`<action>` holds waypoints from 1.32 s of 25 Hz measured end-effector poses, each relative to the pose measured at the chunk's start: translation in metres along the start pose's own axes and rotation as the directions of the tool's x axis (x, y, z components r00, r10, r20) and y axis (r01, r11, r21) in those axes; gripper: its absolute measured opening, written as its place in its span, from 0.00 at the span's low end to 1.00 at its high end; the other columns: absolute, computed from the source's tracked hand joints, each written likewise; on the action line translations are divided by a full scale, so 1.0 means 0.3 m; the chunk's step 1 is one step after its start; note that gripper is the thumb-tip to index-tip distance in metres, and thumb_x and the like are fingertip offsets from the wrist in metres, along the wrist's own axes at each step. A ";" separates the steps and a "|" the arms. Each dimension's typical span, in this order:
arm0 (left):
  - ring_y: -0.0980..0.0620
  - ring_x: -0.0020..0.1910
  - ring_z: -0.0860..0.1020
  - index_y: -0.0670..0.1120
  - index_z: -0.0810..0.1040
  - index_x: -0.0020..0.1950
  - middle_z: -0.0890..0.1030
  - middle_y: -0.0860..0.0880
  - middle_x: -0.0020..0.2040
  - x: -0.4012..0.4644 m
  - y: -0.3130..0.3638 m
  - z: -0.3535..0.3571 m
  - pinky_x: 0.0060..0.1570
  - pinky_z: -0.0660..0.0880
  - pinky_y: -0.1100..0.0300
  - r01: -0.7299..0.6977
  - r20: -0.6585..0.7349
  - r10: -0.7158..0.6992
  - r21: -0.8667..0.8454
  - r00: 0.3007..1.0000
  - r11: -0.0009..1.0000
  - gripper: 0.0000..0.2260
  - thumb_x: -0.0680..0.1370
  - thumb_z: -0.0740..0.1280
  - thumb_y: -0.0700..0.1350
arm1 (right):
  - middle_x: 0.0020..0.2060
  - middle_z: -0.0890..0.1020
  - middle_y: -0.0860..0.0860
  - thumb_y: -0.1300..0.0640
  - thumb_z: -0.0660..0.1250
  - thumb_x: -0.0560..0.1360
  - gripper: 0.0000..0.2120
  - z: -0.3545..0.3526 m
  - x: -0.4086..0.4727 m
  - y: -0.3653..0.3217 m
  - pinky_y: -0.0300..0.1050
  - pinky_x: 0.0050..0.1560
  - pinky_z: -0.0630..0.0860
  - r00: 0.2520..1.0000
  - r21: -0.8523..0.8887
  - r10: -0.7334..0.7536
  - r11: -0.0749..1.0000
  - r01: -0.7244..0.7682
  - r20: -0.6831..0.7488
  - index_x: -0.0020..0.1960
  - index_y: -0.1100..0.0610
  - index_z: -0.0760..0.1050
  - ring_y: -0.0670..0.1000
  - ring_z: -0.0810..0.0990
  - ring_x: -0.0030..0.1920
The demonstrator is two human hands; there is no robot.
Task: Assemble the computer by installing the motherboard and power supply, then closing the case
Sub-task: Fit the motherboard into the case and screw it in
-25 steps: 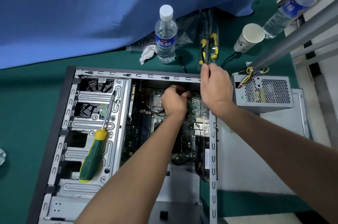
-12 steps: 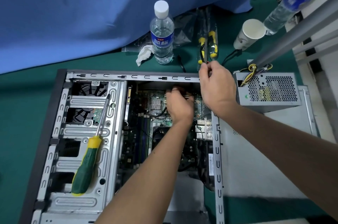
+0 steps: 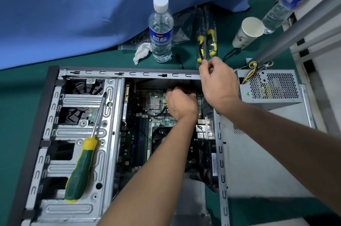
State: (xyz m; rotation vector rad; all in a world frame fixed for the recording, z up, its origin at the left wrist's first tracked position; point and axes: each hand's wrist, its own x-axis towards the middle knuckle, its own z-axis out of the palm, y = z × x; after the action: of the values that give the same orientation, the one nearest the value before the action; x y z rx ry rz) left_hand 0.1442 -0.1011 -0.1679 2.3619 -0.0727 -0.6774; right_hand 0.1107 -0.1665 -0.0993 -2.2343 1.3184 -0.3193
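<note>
Case (image 3: 118,74) open on green table (image 3: 22,96), lying on its side. Motherboard (image 3: 142,133) seated inside, right of drive cage. Left hand (image 3: 180,105) down at board's far edge, fingers curled; what they grip cannot be told. Right hand (image 3: 218,83) at case's far right corner, fingers pinched together, held item too small to tell. Power supply (image 3: 271,87) outside case, on side panel (image 3: 258,152) just right. Green-handled screwdriver (image 3: 81,166) resting on drive cage (image 3: 73,133). Water bottle (image 3: 160,28) and paper cup (image 3: 248,31) beyond, far side.
</note>
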 end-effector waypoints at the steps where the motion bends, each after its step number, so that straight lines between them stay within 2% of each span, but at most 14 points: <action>1: 0.45 0.60 0.75 0.43 0.83 0.54 0.77 0.43 0.59 -0.002 0.004 0.011 0.57 0.73 0.54 0.013 -0.018 -0.013 -0.003 1.000 1.000 0.11 0.75 0.73 0.47 | 0.39 0.80 0.53 0.47 0.56 0.82 0.15 0.000 0.000 0.002 0.48 0.39 0.66 1.000 0.002 0.004 1.000 -0.004 0.001 0.45 0.56 0.72 0.56 0.75 0.41; 9: 0.43 0.60 0.72 0.37 0.79 0.53 0.74 0.42 0.56 -0.008 -0.016 0.060 0.57 0.70 0.51 -0.005 -0.101 -0.001 -0.062 0.995 0.998 0.14 0.75 0.72 0.46 | 0.35 0.78 0.51 0.47 0.55 0.82 0.14 0.001 0.004 0.002 0.46 0.38 0.63 1.000 0.001 0.011 1.000 -0.011 0.000 0.44 0.54 0.71 0.55 0.73 0.38; 19: 0.44 0.61 0.70 0.37 0.78 0.55 0.73 0.42 0.57 -0.005 -0.033 0.086 0.60 0.68 0.53 -0.049 -0.137 0.038 -0.076 0.990 0.996 0.15 0.74 0.73 0.45 | 0.35 0.78 0.51 0.47 0.55 0.82 0.14 0.001 0.003 0.001 0.47 0.39 0.65 1.000 -0.022 0.002 1.000 -0.002 0.005 0.44 0.54 0.71 0.56 0.75 0.39; 26: 0.44 0.59 0.69 0.38 0.77 0.55 0.73 0.43 0.56 -0.010 -0.042 0.093 0.58 0.65 0.57 -0.076 -0.167 0.062 -0.081 0.984 0.994 0.13 0.75 0.72 0.44 | 0.35 0.77 0.51 0.47 0.54 0.82 0.14 0.004 0.005 0.001 0.48 0.38 0.65 1.000 -0.038 -0.006 0.999 0.006 0.000 0.44 0.54 0.70 0.57 0.75 0.39; 33: 0.45 0.59 0.68 0.39 0.78 0.53 0.72 0.43 0.57 -0.012 -0.041 0.094 0.60 0.67 0.54 -0.095 -0.146 0.091 -0.023 0.985 0.995 0.13 0.74 0.73 0.45 | 0.34 0.76 0.52 0.48 0.53 0.82 0.15 0.003 0.004 -0.001 0.48 0.38 0.64 1.000 -0.047 -0.015 0.999 0.015 0.004 0.42 0.55 0.69 0.58 0.74 0.38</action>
State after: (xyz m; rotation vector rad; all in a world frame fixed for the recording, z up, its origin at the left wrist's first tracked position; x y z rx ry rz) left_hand 0.1260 -0.1075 -0.1919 2.3552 -0.1079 -0.4583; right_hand 0.1121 -0.1672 -0.1000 -2.2834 1.3208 -0.2931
